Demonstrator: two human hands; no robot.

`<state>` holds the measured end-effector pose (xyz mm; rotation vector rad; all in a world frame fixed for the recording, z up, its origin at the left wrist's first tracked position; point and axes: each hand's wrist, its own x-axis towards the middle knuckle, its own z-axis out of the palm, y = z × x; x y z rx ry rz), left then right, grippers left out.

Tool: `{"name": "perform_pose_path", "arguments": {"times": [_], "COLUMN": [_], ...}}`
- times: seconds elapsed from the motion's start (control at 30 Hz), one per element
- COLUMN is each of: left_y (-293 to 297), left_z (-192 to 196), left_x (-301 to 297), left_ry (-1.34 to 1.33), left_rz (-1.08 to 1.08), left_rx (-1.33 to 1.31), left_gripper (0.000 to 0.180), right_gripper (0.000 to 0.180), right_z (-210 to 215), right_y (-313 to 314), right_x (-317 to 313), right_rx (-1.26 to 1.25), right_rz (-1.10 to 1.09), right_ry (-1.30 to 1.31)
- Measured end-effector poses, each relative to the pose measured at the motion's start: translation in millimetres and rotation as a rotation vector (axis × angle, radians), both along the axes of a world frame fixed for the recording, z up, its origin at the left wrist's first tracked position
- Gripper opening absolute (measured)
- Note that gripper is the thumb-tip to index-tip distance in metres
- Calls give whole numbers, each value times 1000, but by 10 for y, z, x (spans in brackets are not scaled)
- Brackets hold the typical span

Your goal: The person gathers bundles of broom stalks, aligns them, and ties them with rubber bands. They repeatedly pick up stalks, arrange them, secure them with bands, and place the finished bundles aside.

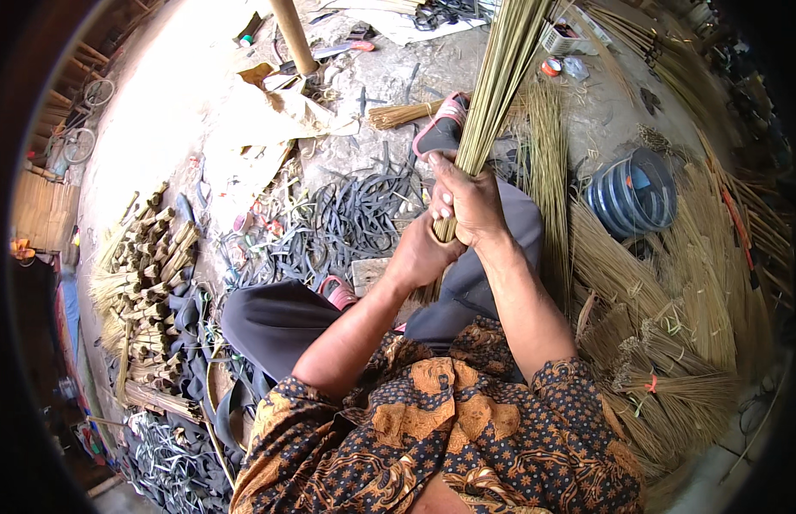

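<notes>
A long bundle of thin greenish-yellow sticks (499, 98), like broom sticks, rises from between my knees toward the far edge, tilted to the right. My right hand (471, 204) is wrapped round it, thumb lying along the sticks. Just below, my left hand (422, 254) closes round the bundle's lower part, touching the right hand. The lower end is partly hidden behind my left hand and wrist. Beside my right knee lies another long bunch of sticks (548, 163).
Black rubber strips (363, 214) cover the floor ahead, left of centre. Short tied stick bundles (154, 300) are piled at left. On the right stand a clear bluish bucket (631, 195) and heaps of loose sticks (702, 283). Farther off are a wooden post (293, 36) and a knife (333, 50).
</notes>
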<state>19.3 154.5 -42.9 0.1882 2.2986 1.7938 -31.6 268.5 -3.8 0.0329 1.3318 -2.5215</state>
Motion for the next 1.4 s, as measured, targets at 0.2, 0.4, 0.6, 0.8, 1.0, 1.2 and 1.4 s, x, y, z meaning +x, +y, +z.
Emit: {"name": "perform_pose_path", "arguments": {"times": [0.2,0.4,0.6,0.8,1.0,1.2,1.4], "left_y": [-265,-290,-633,-798,-1397,-1855,-2077], "left_z": [176,208,125,132,518,803,793], "left_x": [6,67,11,-45,-438,-687,-764], "left_ry": [-439,-96,-238,-121,-83,-116,-127], "left_rz": [-193,45,-123,85,120,198,298], "left_rx": [265,-148,-88,-488,-590,-637,-546], "left_gripper": [20,37,26,40,37,36,32], "right_gripper": [41,31,25,27,88,34,31], "right_z": [34,-130,-265,-295,-542,-1835,-3032], "right_y": [-78,-300,-450,-837,-774,-437,-668], "right_x": [-95,-88,-121,-225,-585,-894,-451], "right_rx": [-223,60,-147,-66,-125,673,1376], "right_rz": [194,-98,-6,-115,213,86,360], "right_ry": [-49,-224,-304,-273,206,-184,-227]}}
